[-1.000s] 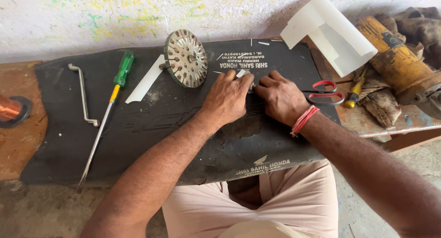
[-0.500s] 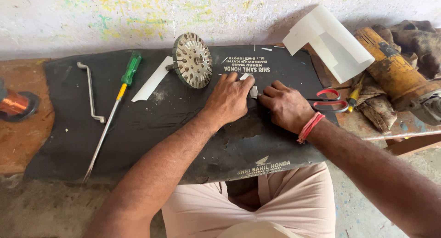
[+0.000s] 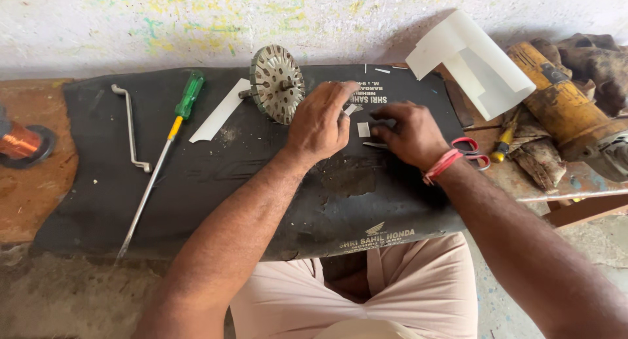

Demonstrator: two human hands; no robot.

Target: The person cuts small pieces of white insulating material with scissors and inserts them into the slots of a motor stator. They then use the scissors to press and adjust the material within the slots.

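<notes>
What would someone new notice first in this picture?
Probably the two hands meeting mid-mat: the left hand and right hand flank a small white paper piece. Just behind stands a round slotted metal disc. A green-handled screwdriver lies far left on the black mat.

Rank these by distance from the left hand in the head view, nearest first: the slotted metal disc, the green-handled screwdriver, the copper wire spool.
1. Slotted metal disc: just left of the left hand, close by.
2. Green-handled screwdriver: further left on the black mat.
3. Copper wire spool: far left edge, off the mat.

small white paper piece (image 3: 363, 129), flat
</notes>
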